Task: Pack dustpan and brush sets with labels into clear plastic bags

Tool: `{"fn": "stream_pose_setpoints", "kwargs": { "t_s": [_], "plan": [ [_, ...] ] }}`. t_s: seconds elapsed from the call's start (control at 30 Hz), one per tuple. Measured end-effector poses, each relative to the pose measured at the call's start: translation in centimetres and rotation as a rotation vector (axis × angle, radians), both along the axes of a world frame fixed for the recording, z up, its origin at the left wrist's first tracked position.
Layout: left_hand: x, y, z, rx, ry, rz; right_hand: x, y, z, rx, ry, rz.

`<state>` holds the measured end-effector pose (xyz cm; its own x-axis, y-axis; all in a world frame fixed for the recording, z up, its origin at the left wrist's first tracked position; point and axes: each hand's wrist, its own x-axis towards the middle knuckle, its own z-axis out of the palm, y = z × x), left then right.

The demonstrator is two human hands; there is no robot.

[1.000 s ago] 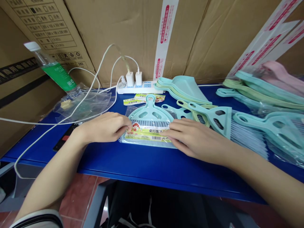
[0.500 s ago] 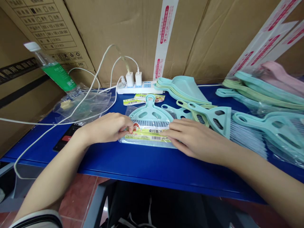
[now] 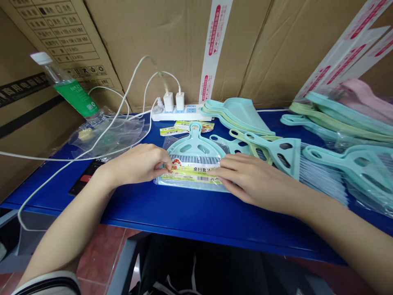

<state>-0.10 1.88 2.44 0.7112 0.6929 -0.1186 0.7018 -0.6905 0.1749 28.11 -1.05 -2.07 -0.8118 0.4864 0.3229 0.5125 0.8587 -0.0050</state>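
Observation:
A light-blue brush and dustpan set [image 3: 195, 137] lies in a clear plastic bag on the blue table, handle pointing away from me. A printed label card [image 3: 196, 174], yellow-green and white, runs across the brush bristles. My left hand [image 3: 145, 163] is closed, thumb and fingertips pinching at the label's left end. My right hand [image 3: 245, 174] has its fingers bent together over the label's right end, which they partly hide. Whether the label is inside the bag or on top of it I cannot tell.
Light-blue and green brushes [image 3: 273, 153] lie to the right, beside bagged sets [image 3: 353, 164]. Dustpans [image 3: 239, 114] are stacked behind, near loose labels [image 3: 172, 131] and a white power strip [image 3: 184, 114]. Cables, a bottle [image 3: 73, 94] and a phone [image 3: 86, 178] are at left; cardboard boxes [image 3: 153, 32] stand behind.

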Motion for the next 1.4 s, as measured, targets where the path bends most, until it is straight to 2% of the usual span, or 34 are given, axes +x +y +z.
{"fn": "stream_pose_setpoints", "kwargs": {
  "t_s": [1.4],
  "plan": [
    [1.2, -0.5, -0.5, 0.021, 0.141, 0.015, 0.0, 0.0, 0.1, 0.003, -0.018, 0.006]
  ]
}}
